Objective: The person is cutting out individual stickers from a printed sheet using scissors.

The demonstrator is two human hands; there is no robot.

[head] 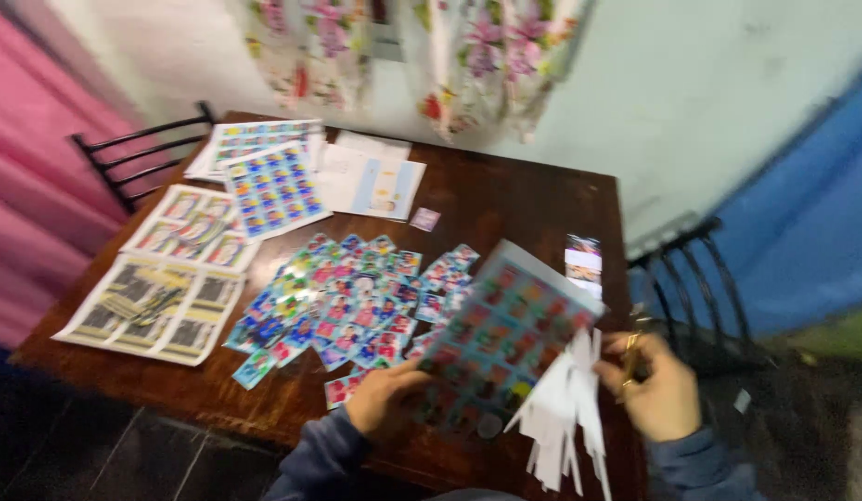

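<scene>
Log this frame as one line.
left hand: holds printed sheet | right hand: grips scissors | cut cards on table

Dark wooden counter (pixel 505 199) against a pale wall (pixel 691 83), under a floral curtain (pixel 468 65). Black metal chairs stand at the far left corner (pixel 139 153) and right side (pixel 700 278). Pink fabric (pixel 32 186) at left; blue surface (pixel 811 213) at right; dark floor (pixel 106 455).

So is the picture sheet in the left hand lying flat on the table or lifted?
Lifted. The left hand grips the picture sheet by its lower edge, and it tilts up above the table.
</scene>
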